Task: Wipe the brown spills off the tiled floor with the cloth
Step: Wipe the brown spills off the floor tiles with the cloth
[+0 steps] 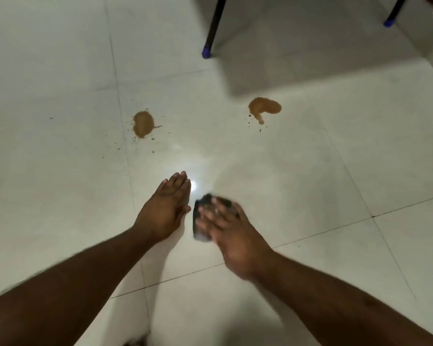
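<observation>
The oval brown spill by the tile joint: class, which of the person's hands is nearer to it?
Left. The left hand lies flat below the oval spill; the right hand, on the cloth, sits lower and further right.

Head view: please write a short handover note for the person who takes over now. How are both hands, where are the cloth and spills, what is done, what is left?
Left hand: flat, fingers straight, resting on the white tiled floor, holding nothing.
Right hand: fingers spread, pressing the dark, crumpled cloth to the floor; it is blurred.
Oval brown spill, with small splatter around it: ahead, to the left.
Curved brown spill: ahead, to the right, near the black chair legs with blue caps.
Done: cloth in place. Left: both spills look untouched; wipe both, plus splatter.
</observation>
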